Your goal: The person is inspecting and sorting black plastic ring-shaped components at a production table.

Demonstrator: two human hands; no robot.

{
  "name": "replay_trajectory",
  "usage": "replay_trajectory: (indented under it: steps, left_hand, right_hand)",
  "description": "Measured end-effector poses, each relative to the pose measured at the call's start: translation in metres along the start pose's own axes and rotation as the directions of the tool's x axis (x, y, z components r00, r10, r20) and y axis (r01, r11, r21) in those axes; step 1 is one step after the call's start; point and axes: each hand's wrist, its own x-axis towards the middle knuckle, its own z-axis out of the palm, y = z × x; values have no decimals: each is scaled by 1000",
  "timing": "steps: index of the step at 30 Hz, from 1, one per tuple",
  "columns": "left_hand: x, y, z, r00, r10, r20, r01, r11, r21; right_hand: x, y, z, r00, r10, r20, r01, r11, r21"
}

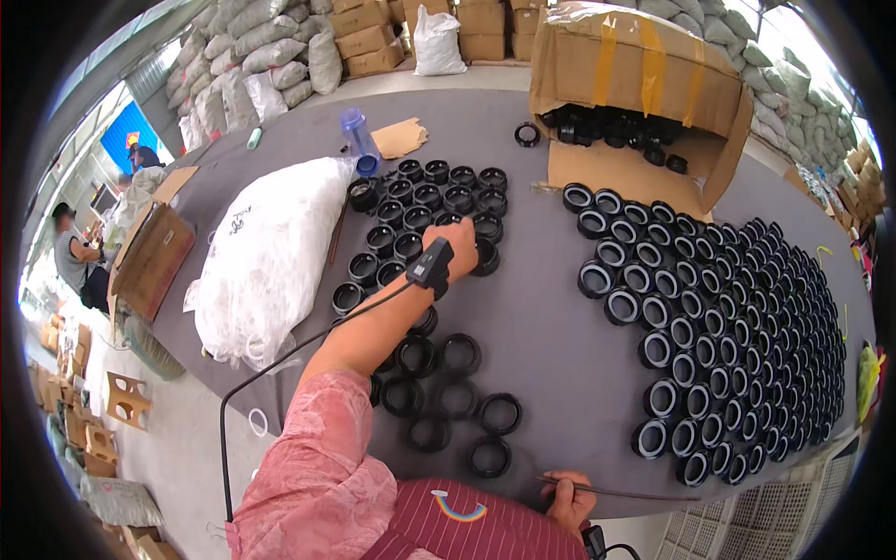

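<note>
My left hand (457, 245) reaches across the table among a group of black plastic rings (427, 196). Its fingers are curled down on a black ring (449, 220), largely covered by the hand. Strapped at that wrist is a small black device with a cable (431, 265). Close to my body, at the table's near edge, my right hand (569, 499) is closed around a thin dark rod (635, 492) that points right. Between my arm and the right-hand rows stand several loose rings (500, 413). Many black rings with pale inner rims (691, 355) fill the table's right side.
An open cardboard box (635, 56) holding black parts lies at the far right. A white plastic bag of clear rings (271, 252) sits left of my arm, near a clear blue-tinted bottle (357, 135). Stacked sacks (252, 56) line the back. A person (79, 257) is at far left.
</note>
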Motion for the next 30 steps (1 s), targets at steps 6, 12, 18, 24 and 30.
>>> replay_trajectory:
  steps: [6,12,18,24,30]
  left_hand:
    - [-8,-5,-41,999,34,-2,-33,999,8]
    - [-89,-4,-84,928,250,277,-272,961,43]
    - [-128,0,-58,903,279,327,-306,952,34]
    - [-95,8,-30,975,135,176,-140,990,13]
    - [-63,0,-19,993,3,120,-4,1000,9]
  right_hand:
    - [2,-3,4,998,-16,-54,20,998,67]
    - [1,-5,4,998,12,-56,-10,999,33]
    - [0,-8,8,997,14,-72,-10,999,46]
    - [0,-6,7,998,-1,-65,3,999,36]
    - [-1,-11,4,997,75,-26,-74,997,31]
